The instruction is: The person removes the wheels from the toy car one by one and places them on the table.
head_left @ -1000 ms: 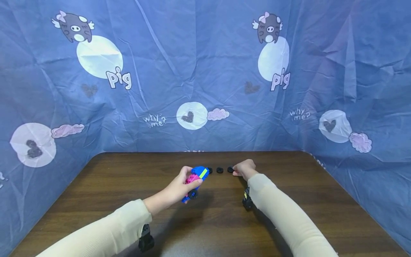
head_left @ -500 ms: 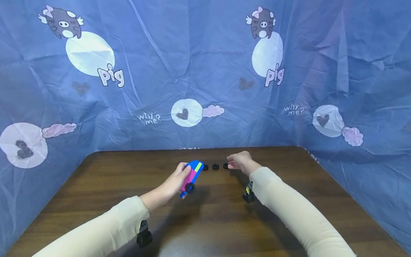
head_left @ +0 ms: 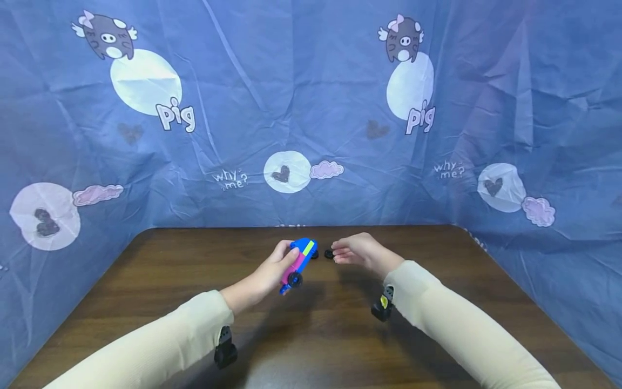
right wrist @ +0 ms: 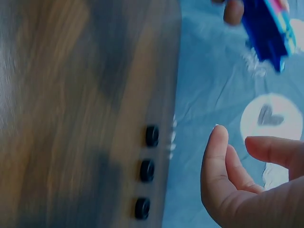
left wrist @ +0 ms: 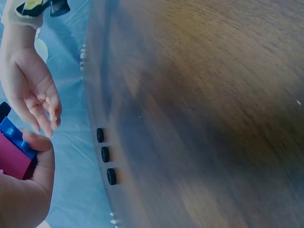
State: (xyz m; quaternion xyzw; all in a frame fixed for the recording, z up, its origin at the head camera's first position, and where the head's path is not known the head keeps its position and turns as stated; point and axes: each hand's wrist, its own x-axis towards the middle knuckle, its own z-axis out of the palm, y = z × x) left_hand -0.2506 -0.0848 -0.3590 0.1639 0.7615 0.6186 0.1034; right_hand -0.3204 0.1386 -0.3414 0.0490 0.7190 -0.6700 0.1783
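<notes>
My left hand [head_left: 264, 273] grips a toy car [head_left: 298, 262] of blue and pink bricks, with a yellow-green stripe and a black wheel [head_left: 294, 279] on the near side. The car is held up over the table, tilted. In the right wrist view, my right hand [right wrist: 251, 185] has its thumb and forefinger apart, with nothing between them. Beyond the hands, three loose black wheels stand in a row: a near one [right wrist: 142, 208], a middle one [right wrist: 147, 170] and a far one [right wrist: 152, 136]. In the head view my right hand [head_left: 366, 253] hides the rightmost wheel.
The brown wooden table [head_left: 311, 335] ends just behind the row of wheels. A blue curtain [head_left: 301, 97] printed with pigs and hearts hangs round its back and sides. A dark wrist camera [head_left: 225, 348] sits under the left cuff, another camera [head_left: 382, 305] under the right.
My right hand has come away from the rightmost wheel, its fingers loosening, and shifted left over the row in the head view. The car has turned slightly in my left hand.
</notes>
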